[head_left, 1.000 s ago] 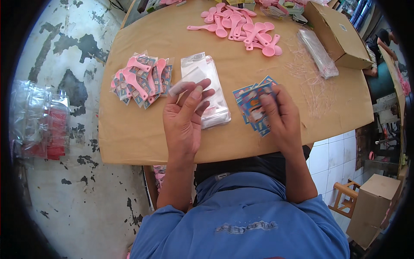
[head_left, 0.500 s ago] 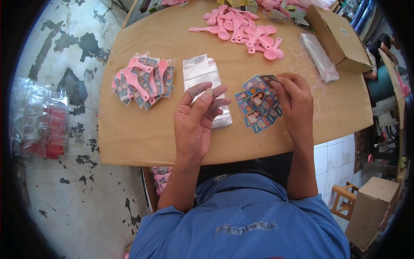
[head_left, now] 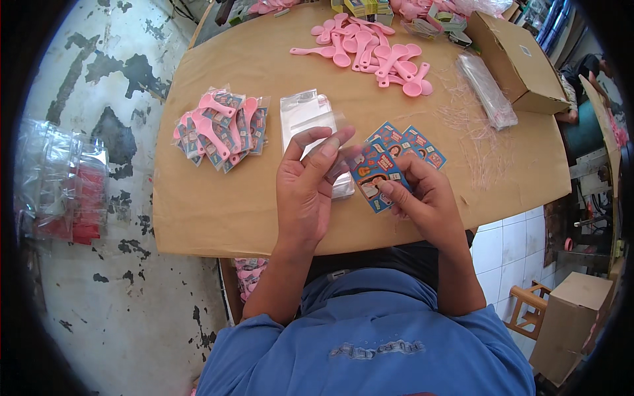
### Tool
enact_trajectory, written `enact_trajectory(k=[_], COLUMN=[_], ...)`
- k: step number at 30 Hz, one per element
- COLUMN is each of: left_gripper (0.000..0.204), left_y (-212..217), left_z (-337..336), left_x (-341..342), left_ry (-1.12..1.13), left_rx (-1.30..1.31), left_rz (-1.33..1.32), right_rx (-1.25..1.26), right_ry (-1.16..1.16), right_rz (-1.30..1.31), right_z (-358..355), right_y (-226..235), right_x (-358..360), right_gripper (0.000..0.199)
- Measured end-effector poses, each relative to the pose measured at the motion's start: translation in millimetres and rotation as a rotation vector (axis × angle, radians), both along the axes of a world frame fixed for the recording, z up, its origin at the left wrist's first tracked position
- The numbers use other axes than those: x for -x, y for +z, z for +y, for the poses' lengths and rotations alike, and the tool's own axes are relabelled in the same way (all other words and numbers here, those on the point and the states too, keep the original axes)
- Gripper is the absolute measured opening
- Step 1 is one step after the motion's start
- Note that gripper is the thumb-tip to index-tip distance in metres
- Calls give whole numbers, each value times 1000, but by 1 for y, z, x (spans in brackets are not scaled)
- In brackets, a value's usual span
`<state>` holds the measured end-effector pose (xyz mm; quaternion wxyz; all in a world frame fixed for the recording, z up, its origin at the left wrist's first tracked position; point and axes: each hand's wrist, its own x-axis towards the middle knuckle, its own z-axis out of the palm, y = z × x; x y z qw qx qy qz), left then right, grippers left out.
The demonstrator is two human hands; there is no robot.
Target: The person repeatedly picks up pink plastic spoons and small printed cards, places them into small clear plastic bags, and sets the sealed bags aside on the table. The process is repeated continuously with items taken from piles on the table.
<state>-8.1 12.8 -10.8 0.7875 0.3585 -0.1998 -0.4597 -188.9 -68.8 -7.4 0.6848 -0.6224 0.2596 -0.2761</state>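
Between its thumb and fingers my left hand (head_left: pixel 307 178) pinches a clear plastic bag (head_left: pixel 340 162), whose film lies over the fingertips. My right hand (head_left: pixel 428 201) grips a blue printed card (head_left: pixel 378 173) by its lower right side, with the card's left edge close to the bag. Behind that hand lie more blue cards (head_left: pixel 429 148), partly covered. A stack of clear bags (head_left: pixel 300 109) rests on the table beyond my left hand. To the left is a heap of packed pink spoons (head_left: pixel 211 132) with cards in clear bags.
Loose pink measuring spoons (head_left: pixel 370 46) lie at the back of the brown-covered table (head_left: pixel 218 218). On the right are a bundle of clear bags (head_left: pixel 487 92), stringy pink scraps (head_left: pixel 479 165) and a cardboard box (head_left: pixel 518 63). Another person's arm (head_left: pixel 591 76) shows at the far right.
My right hand has lifted a card off the pile and brought it left and nearer, towards the bag. My left hand has shifted slightly right, still pinching the bag.
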Motion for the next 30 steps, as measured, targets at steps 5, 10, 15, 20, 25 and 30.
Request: enact_trajectory(k=[5,10,15,20,25,30], left_gripper=[34,34,30,32,35,33], left_y=[-2,0,0,-3,6,-1], left_z=[-3,0,0,1,0,-1], left_x=[7,12,15,17,22,23], left_ry=[107,62,43,32,2,-20], left_rx=[-19,-7,5,2,-5,-19], left_rz=[-35,-71,-39,2,-51,-143], right_rx=[-25,-10,-71,-54,81,-95], right_ry=[-59,-72,-132,-223,-32,-95], right_rz=[-19,-39,-120,-207,19,-169], right_z=[1,1,5,14,4,4], right_y=[1,2,-4,-8,-5,-5], right_x=[6,6,-4,-14,-3,-10], right_gripper=[21,21,21,21,24,22])
